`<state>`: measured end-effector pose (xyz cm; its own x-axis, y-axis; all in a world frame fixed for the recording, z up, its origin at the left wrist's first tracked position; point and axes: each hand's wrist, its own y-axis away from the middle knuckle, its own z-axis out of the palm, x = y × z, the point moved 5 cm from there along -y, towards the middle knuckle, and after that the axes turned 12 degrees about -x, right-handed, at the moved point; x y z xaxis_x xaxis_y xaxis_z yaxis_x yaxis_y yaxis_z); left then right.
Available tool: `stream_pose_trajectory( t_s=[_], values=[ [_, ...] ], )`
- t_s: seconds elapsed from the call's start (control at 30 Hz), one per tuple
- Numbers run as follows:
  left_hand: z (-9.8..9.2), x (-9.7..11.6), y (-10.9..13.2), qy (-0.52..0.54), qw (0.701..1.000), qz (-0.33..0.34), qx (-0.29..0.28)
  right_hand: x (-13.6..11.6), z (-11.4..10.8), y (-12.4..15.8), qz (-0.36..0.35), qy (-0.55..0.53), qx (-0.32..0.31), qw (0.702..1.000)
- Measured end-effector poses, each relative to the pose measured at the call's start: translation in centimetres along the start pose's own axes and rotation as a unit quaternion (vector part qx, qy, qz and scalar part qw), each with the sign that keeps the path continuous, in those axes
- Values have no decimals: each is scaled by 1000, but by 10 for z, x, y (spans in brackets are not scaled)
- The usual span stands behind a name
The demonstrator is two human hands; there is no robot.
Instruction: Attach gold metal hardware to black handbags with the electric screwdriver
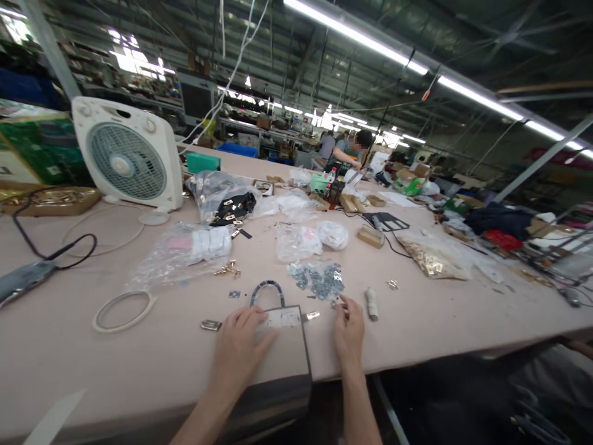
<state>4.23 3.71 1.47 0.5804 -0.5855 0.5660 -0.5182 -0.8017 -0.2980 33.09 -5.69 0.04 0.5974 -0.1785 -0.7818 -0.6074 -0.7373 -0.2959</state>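
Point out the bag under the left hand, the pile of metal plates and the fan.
Bag [286, 353]: head view, on its bare flat panel.
Pile of metal plates [320, 282]: head view, on the plates near its middle.
Fan [122, 165]: head view, on the hub of its round grille.

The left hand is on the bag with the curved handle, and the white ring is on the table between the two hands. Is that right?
Not quite: the white ring isn't between the hands. The head view shows it on the table to the left of the left hand, which is indeed on the bag with the curved handle.
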Motion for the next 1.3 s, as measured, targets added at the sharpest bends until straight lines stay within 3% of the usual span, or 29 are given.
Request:
stream_pose_trajectory(
  t_s=[0.2, 0.3, 0.47, 0.57, 0.7, 0.8, 0.93, 1.07, 1.3],
  values=[
    [-3, -1, 0, 17, 999, -40, -31, 26, -8, -29, -45, 79, -151, 984],
    [-9, 2, 3, 29, 997, -56, -37, 33, -4, -31, -39, 82, -170, 981],
    [-15, 0, 7, 52, 995, -79, -36, 35, 1, -21, -10, 91, -143, 985],
    [-17, -1, 9, 58, 994, -88, -30, 17, 4, -7, -7, 23, -113, 993],
    [-16, -1, 10, 64, 994, -81, -26, -33, 22, 7, -43, -112, -121, 985],
    [-15, -1, 11, 57, 995, -75, -20, -76, 46, 10, -71, -151, -213, 963],
    [-15, -2, 11, 43, 996, -72, -18, -119, 76, 12, -123, -97, -375, 914],
    [-14, -4, 12, 42, 996, -70, -21, -132, 94, 12, -164, -65, -446, 878],
    [-15, -7, 14, 35, 996, -78, -12, -127, 110, 19, -152, -38, -452, 878]
  ],
)
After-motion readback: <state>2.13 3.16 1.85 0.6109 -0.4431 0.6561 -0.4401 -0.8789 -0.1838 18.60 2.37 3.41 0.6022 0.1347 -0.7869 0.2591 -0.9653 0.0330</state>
